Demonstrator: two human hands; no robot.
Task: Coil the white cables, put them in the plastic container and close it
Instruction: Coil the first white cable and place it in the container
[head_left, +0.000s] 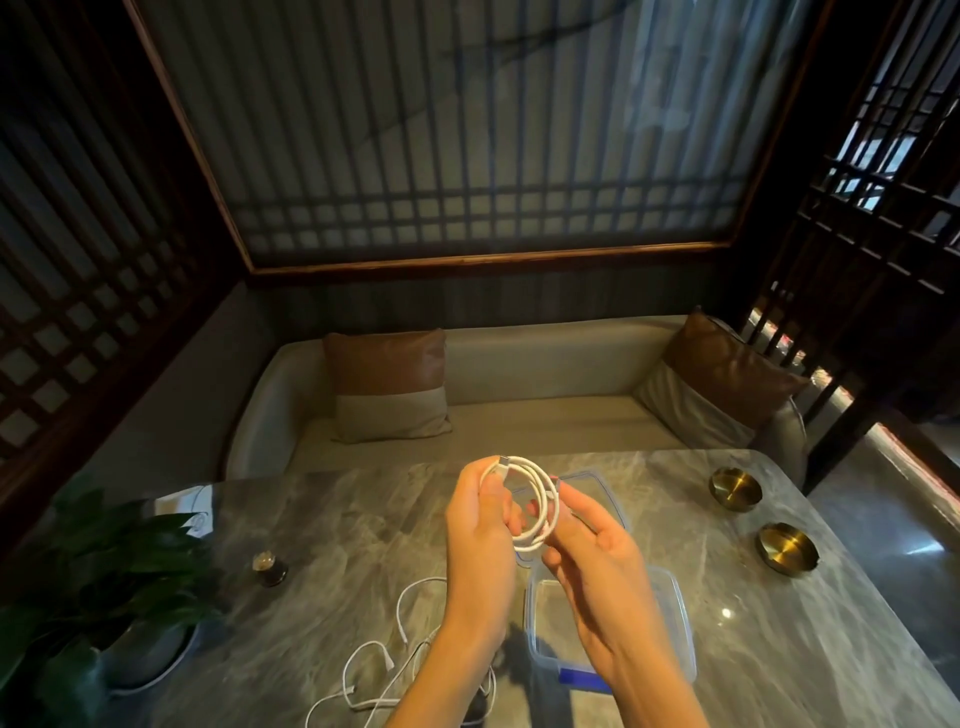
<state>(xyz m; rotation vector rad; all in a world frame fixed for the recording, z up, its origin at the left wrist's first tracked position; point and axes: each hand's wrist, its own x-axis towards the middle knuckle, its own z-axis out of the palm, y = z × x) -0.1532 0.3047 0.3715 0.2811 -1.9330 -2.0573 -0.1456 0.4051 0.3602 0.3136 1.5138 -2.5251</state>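
A coiled white cable (540, 499) is held up above the table between both hands. My left hand (480, 525) grips the coil's left side, with the plug end sticking up by the thumb. My right hand (592, 545) pinches the coil's lower right side. Under my right hand stands the clear plastic container (670, 613) with blue clips, open. Its clear lid (597, 483) lies flat on the table just behind the hands. More white cables (384, 670) lie loose and tangled on the table at the near left.
The grey marble table (337, 519) carries a potted plant (119, 571) at the left edge, a small dark jar (269, 568), and two brass dishes (735, 487) (787, 544) at the right. A beige sofa with cushions (389, 384) stands behind the table.
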